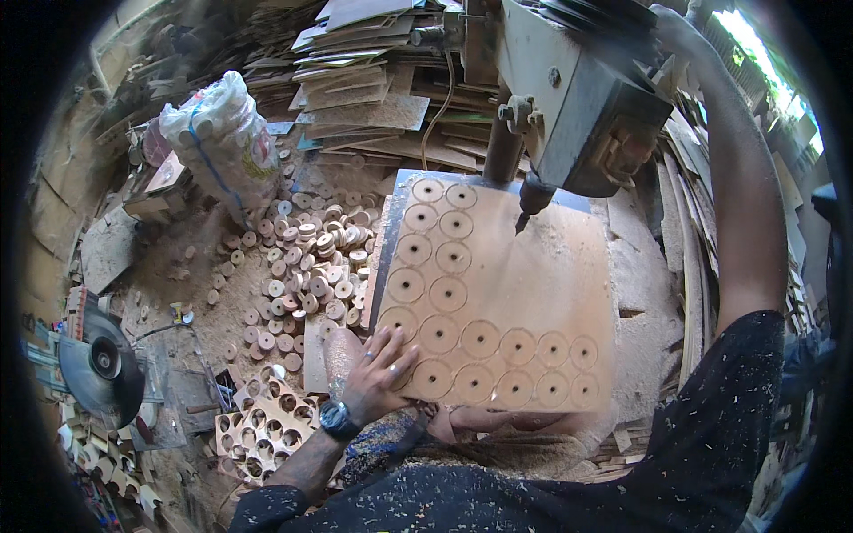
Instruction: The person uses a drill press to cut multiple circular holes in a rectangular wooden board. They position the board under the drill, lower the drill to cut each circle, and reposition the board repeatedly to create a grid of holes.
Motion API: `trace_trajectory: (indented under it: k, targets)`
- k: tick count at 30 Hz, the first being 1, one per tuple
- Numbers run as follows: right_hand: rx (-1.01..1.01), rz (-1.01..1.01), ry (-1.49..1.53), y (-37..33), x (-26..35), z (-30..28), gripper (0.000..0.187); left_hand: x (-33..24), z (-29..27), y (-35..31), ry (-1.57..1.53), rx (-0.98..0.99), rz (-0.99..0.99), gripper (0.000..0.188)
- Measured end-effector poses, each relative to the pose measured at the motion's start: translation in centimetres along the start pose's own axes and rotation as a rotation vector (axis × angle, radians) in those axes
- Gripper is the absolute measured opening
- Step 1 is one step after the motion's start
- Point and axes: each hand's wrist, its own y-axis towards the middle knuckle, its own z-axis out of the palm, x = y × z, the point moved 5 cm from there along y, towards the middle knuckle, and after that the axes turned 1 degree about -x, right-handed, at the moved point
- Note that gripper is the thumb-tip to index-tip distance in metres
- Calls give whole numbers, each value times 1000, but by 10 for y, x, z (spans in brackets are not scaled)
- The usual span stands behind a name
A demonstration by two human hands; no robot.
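Left hand [378, 382], fingers apart, rests on a board [542, 284] ringed left and near, otherwise uncut; right hand's [679, 32] fingers unclear.

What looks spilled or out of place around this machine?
Mainly the loose heap of wooden discs on the floor left of the board: they lie scattered at all angles, as if spilled rather than gathered. The stack of sheets behind also looks askew, its edges jutting unevenly. Nothing on the board looks clearly odd.
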Motion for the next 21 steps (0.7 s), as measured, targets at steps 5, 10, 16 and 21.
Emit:
trace_trajectory:
  k: [5,10,16,21]
  targets:
    - [-7,-38,-38,-3,-2,0,19,-3,17,50,-17,24,-3,96]
    - [-17,-65,-62,-1,-1,0,18,-5,19,57,-65,-53,32,96]
    - [-25,-117,-89,4,-2,-1,17,-23,35,51,-65,29,53,86]
    - [-35,-153,-104,6,-2,-1,16,-16,30,60,-116,41,67,84]
